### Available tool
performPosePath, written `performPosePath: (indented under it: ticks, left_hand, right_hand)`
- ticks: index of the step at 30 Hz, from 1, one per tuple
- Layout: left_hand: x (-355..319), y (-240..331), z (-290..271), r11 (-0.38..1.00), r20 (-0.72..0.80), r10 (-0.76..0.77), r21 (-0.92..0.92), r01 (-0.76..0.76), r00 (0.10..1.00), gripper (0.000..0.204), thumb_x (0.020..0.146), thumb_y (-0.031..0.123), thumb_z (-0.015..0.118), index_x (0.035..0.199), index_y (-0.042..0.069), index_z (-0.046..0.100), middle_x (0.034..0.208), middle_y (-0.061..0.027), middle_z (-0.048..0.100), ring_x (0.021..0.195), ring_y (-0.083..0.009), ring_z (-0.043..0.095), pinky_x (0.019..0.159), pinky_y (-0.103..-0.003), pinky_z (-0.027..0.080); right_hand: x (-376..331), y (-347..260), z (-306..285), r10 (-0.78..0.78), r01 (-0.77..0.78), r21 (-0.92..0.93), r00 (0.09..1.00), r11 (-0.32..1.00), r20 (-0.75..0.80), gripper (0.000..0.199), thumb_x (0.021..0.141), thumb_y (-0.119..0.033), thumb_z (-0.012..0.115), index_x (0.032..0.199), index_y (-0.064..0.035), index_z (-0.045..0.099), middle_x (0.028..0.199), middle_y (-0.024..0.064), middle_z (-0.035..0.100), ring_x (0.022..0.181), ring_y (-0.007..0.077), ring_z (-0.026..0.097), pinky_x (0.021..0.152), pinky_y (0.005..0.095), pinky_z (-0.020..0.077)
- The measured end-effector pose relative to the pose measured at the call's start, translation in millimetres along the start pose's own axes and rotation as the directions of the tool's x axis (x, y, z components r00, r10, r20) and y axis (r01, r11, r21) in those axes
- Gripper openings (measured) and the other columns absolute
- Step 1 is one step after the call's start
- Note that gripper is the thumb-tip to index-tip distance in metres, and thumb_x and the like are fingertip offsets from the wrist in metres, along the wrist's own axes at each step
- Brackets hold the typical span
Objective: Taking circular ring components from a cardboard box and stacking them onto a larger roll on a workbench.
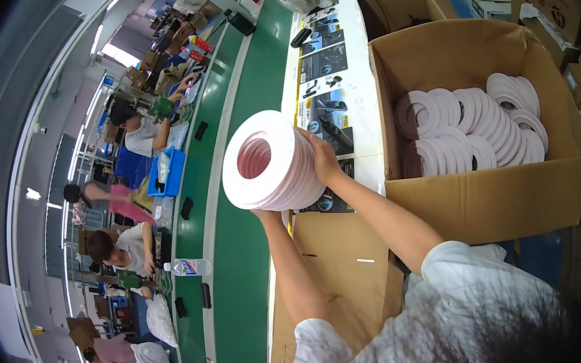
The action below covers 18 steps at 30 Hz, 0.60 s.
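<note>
Many white rings [503,139] inside open cardboard box [485,205]; left grip [268,215], right grip [323,154] clasping ring stack [293,163].

A factory assembly hall
A long green conveyor belt [240,275] runs from 12 toward 7 o'clock; workers [147,137] line its far side between 8 and 10, and a big carton [489,204] of identical pale rings [490,121] stands at 3.
</note>
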State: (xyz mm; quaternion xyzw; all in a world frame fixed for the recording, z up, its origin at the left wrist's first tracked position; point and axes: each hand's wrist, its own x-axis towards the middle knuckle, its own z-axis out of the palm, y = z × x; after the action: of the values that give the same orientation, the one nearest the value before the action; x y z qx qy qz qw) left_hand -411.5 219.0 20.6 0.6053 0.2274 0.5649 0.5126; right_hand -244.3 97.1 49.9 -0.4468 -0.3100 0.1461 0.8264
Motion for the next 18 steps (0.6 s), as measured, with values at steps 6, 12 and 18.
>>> performPosePath:
  ticks: [6, 12, 18]
  left_hand:
    - [-5, 19, 53, 0.926, 0.179, 0.289, 0.195, -0.322, 0.940, 0.043, 0.095, 0.021, 0.048, 0.133, 0.002, 0.041, 0.130, -0.0125, 0.051, 0.116, -0.0237, 0.051, 0.100, -0.037, 0.041]
    - [-4, 34, 47, 0.970, 0.048, 0.144, 0.190, -0.150, 0.988, 0.051, 0.097, 0.036, 0.037, 0.131, -0.001, 0.044, 0.130, -0.0155, 0.051, 0.115, -0.0261, 0.053, 0.096, -0.036, 0.045]
    - [-4, 47, 49, 0.983, -0.083, -0.002, -0.185, -0.014, 0.997, 0.050, 0.097, 0.035, 0.034, 0.129, -0.002, 0.045, 0.129, -0.0151, 0.052, 0.114, -0.0247, 0.054, 0.093, -0.036, 0.047]
  right_hand:
    - [7, 1, -16, 0.059, -0.063, -0.104, 0.997, 0.993, -0.042, 0.050, 0.097, -0.030, 0.028, 0.119, 0.0036, 0.057, 0.119, 0.0209, 0.060, 0.114, 0.0308, 0.055, 0.099, 0.0337, 0.0389]
    - [10, 8, -18, 0.030, -0.032, -0.045, 0.998, 0.998, -0.047, 0.053, 0.097, -0.031, 0.023, 0.127, 0.0028, 0.051, 0.123, 0.0187, 0.058, 0.115, 0.0241, 0.053, 0.100, 0.0314, 0.0363]
    - [10, -13, -3, 0.077, -0.077, -0.023, 0.997, 0.997, 0.027, 0.053, 0.098, -0.033, 0.023, 0.124, 0.0016, 0.054, 0.123, 0.0197, 0.057, 0.118, 0.0297, 0.052, 0.101, 0.0334, 0.0356]
